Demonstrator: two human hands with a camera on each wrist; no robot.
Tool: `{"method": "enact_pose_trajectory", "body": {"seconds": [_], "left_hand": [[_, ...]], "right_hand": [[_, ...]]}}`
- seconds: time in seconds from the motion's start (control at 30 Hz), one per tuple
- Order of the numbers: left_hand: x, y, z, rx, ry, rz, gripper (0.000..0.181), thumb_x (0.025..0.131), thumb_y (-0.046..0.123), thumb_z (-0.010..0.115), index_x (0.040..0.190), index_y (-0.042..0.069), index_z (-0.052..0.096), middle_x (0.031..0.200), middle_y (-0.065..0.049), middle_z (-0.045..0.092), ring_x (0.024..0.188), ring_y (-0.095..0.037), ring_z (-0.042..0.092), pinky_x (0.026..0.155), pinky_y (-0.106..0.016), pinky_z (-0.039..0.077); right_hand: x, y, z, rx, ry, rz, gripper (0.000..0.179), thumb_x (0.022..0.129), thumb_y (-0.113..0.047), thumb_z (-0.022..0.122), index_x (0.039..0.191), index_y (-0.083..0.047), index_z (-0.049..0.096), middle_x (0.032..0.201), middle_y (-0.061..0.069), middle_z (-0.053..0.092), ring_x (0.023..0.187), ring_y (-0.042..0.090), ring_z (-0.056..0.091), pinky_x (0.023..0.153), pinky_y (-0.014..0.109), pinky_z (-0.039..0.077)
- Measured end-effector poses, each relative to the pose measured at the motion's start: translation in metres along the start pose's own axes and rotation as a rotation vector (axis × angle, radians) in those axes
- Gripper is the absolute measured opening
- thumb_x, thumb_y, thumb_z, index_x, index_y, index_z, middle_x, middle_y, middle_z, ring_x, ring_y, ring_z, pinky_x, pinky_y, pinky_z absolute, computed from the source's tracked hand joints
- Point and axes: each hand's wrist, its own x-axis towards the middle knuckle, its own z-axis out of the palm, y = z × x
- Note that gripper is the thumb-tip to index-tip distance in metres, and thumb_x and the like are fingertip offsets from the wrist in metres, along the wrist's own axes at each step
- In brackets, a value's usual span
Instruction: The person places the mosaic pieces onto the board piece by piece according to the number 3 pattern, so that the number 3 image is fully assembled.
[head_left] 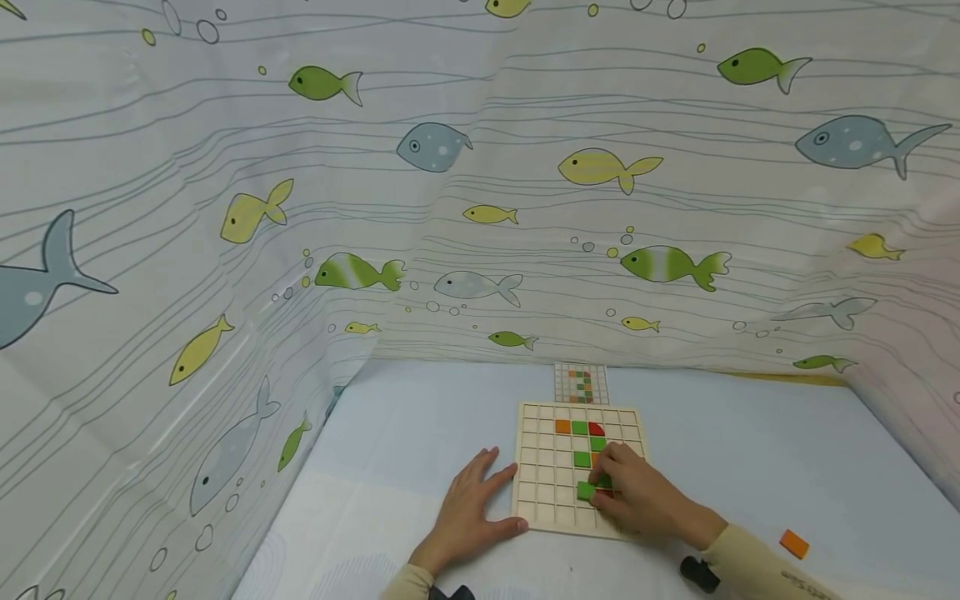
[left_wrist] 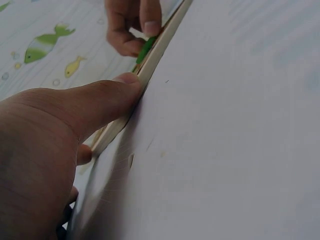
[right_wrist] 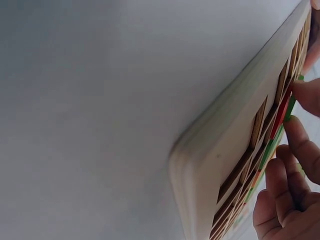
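Note:
A wooden grid board (head_left: 542,475) lies on the table in the head view. My right hand (head_left: 647,497) pinches a green square tile (head_left: 586,492) between thumb and finger over its lower part; the right wrist view shows this tile (right_wrist: 291,108) beside a red piece (right_wrist: 281,115). Whether it sits in a cell, I cannot tell. My left hand (head_left: 471,510) has its fingers spread at the board's left edge, thumb touching the near corner. On the board are an orange tile (head_left: 562,427), a red rounded piece (head_left: 596,429) and several green tiles (head_left: 582,459). My right fingers partly hide others.
Behind the board lies a pattern card (head_left: 562,385) with a small grid of coloured shapes. A loose orange tile (head_left: 794,544) is on the table to the right, near my right sleeve (head_left: 765,567). A fish-printed curtain (head_left: 525,250) encloses the table's back and sides.

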Motion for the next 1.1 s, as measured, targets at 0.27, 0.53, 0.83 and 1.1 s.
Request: {"method": "enact_pose_trajectory", "body": {"seconds": [0.27,0.53,0.83,1.1], "left_hand": [[0.0016,0.0008,0.0,-0.004,-0.004,0.004,0.08,0.086,0.059,0.08,0.153,0.022,0.058,0.168,-0.016,0.039,0.158,-0.042,0.032,0.122,-0.07,0.032],[0.0012,-0.0015,0.0007,0.001,-0.012,-0.002,0.079,0.086,0.061,0.079,0.153,0.024,0.058,0.169,-0.015,0.039,0.158,-0.042,0.032,0.123,-0.07,0.031],[0.0001,-0.0033,0.0023,-0.008,-0.014,-0.023,0.08,0.086,0.061,0.079,0.153,0.024,0.058,0.17,-0.014,0.038,0.159,-0.041,0.031,0.123,-0.069,0.031],[0.0005,-0.0031,0.0031,-0.003,0.001,-0.001,0.079,0.086,0.061,0.079,0.152,0.023,0.059,0.169,-0.015,0.039,0.158,-0.041,0.032,0.123,-0.069,0.032]], "right_hand": [[0.0013,-0.0021,-0.0022,-0.005,0.011,0.002,0.017,0.089,-0.026,0.086,0.098,-0.026,0.071,0.107,-0.012,0.054,0.095,0.004,0.046,0.078,0.025,0.049],[0.001,-0.0051,0.0012,-0.028,0.103,-0.028,0.018,0.082,-0.024,0.09,0.092,-0.03,0.076,0.111,-0.011,0.057,0.101,0.005,0.052,0.084,0.031,0.055],[0.0026,-0.0068,0.0034,-0.006,0.107,-0.048,0.011,0.085,-0.027,0.091,0.087,-0.03,0.081,0.11,-0.008,0.061,0.101,0.008,0.053,0.083,0.034,0.056],[0.0029,-0.0077,-0.001,0.023,0.091,-0.056,0.006,0.087,-0.029,0.09,0.087,-0.024,0.085,0.106,-0.008,0.063,0.099,0.007,0.051,0.08,0.03,0.054]]}}
